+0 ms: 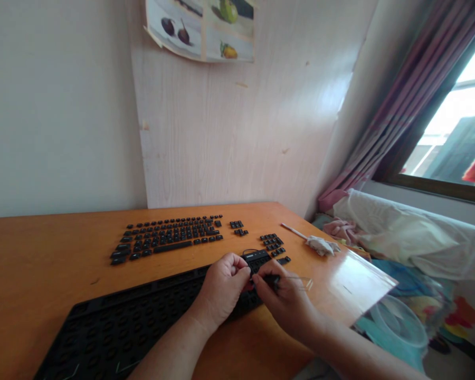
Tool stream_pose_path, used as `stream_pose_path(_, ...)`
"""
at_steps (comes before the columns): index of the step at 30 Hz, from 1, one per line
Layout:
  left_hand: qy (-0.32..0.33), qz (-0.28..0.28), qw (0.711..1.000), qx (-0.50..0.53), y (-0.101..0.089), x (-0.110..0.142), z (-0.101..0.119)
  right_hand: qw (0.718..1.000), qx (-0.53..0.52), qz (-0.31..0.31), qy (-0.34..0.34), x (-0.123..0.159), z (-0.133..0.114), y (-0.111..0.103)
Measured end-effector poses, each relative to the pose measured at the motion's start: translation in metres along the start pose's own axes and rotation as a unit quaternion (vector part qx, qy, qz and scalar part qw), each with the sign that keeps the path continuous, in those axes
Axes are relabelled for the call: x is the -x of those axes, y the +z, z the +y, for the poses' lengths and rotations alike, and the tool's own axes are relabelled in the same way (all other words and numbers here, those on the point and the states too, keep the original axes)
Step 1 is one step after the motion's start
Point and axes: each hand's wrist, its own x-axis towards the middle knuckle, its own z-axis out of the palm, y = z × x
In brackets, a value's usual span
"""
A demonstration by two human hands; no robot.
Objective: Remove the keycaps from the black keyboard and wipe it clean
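The keyboard base [142,303] lies on the surface [19,264] beneath the left hand [226,285], fingers pinched together, contents unclear, and the right hand [285,295], fingers clamped on a wire-looped tool [276,281]; overreaching could disorder the keycaps [172,232] beyond

The keyboard [142,306] lies slantwise on the table [35,253], with the left hand [227,285] and the right hand [285,293] over its right end and a wire tool [276,281] in the right hand. Behind it sit loose keycaps [173,246], the largest group on the left, smaller ones rightward; right of these lies a stick [293,230], its near end at a cloth [322,245]. A board [229,137] stands behind the table, bearing a picture sheet [206,31], while a curtain [388,126] and window [451,126] are to the right, above a tub [399,322] beside the table.
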Motion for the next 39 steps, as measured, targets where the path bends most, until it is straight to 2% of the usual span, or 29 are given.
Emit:
stream_pose_path(3, 0.02, 0.033, 0.999, -0.014, -0.004, -0.001, 0.0, 0.999, 0.011, -0.004, -0.035, 0.003, -0.002, -0.003)
stream_pose_path(7, 0.001, 0.059, 0.998, 0.006, -0.007, -0.003, 0.001, 0.998, 0.008, 0.021, -0.06, 0.004, -0.005, -0.006)
stream_pose_path(10, -0.014, 0.049, 0.998, 0.029, -0.006, -0.002, 0.004, 0.996, 0.048, 0.031, -0.065, 0.002, -0.005, -0.007)
stream_pose_path(15, -0.014, 0.032, 0.998, 0.054, -0.003, 0.0, 0.01, 0.989, 0.141, 0.008, -0.038, -0.001, 0.0, -0.007)
stream_pose_path(23, -0.023, -0.008, 0.999, 0.042, -0.002, 0.001, 0.006, 0.983, 0.179, 0.009, -0.038, 0.004, 0.004, -0.011)
stream_pose_path(27, -0.005, 0.033, 0.999, -0.02, -0.005, 0.001, 0.008, 0.974, 0.223, 0.042, 0.007, -0.002, 0.018, -0.031)
stream_pose_path(33, 0.028, 0.071, 0.995, -0.056, -0.01, -0.003, 0.008, 0.941, 0.315, 0.077, 0.091, -0.011, 0.065, -0.07)
stream_pose_path(39, 0.04, 0.093, 0.993, -0.064, -0.012, -0.007, 0.007, 0.908, 0.377, 0.032, 0.179, -0.01, 0.094, -0.084)
